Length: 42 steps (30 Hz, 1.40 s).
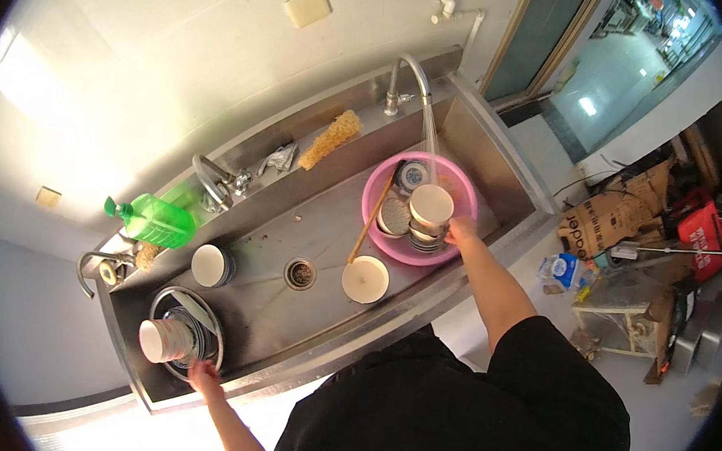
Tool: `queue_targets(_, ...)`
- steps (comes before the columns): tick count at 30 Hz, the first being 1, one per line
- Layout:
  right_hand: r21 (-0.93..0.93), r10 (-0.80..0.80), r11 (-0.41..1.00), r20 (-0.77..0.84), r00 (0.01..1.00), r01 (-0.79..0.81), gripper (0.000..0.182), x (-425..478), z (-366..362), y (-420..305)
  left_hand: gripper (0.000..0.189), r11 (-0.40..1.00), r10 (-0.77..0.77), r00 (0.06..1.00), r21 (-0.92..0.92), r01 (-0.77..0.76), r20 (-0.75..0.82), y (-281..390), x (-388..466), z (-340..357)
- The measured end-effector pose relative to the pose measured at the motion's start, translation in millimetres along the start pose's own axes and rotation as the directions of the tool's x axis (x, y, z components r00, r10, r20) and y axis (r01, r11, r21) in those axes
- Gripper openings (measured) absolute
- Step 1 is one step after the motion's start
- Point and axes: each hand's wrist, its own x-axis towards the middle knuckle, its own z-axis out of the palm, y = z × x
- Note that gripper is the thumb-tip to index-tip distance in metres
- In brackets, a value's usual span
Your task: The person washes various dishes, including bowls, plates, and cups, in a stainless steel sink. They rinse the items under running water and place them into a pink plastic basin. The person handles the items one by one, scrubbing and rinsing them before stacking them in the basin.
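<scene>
My right hand [462, 231] is at the edge of a white bowl [431, 205] in a pink plastic basin [370, 230]. Its fingers are curled; their grip on the bowl is unclear. Water runs from a gooseneck faucet [418, 71] onto that bowl. Under and around it lie more bowls [394, 217], a blue-patterned dish [413, 176] and a wooden stick [373, 217]. On the left, my left hand [204, 378] is beside a round metal vessel [220, 332] holding stacked dark-rimmed dishes [199, 330] and a stack of white bowls [157, 341]. Whether those fingers grip anything is unclear.
In the steel sink [268, 236], another white bowl [365, 279] and a bowl stack [210, 266] flank the drain [299, 274]. Along the back ledge are a loofah [331, 139], a second faucet [212, 178] and a green pump bottle [159, 221]. Cardboard [620, 208] lies on the right.
</scene>
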Motion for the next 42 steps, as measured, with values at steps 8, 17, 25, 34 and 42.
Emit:
queue_targets(8, 0.086, 0.124, 0.988, 0.043, 0.991, -0.127, 0.032, 73, 40, 17, 0.028, 0.922, -0.284, 0.911, 0.345, 0.174, 0.298, -13, -154, 98)
queue_targets(17, -0.393, -0.551, 0.771, -0.015, 0.834, 0.502, 0.038, 13, 26, -39, 0.029, 0.862, -0.341, 0.859, 0.492, 0.123, 0.381, -19, -196, 160)
queue_targets(25, 0.442, 0.1, 0.852, 0.391, 0.915, -0.282, 0.029, 10, 23, -61, 0.029, 0.868, -0.348, 0.818, 0.487, 0.097, 0.457, -24, -197, 206)
queue_targets(34, 0.291, -0.044, 0.348, 0.955, 0.295, -0.891, 0.031, 11, 43, -21, 0.03, 0.828, -0.402, 0.792, 0.551, 0.102, 0.459, -21, -204, 224)
queue_targets(42, 0.142, -0.36, 0.215, 0.931, 0.056, -0.966, 0.035, 12, 39, -33, 0.031, 0.834, -0.402, 0.777, 0.545, 0.091, 0.485, -36, -195, 218)
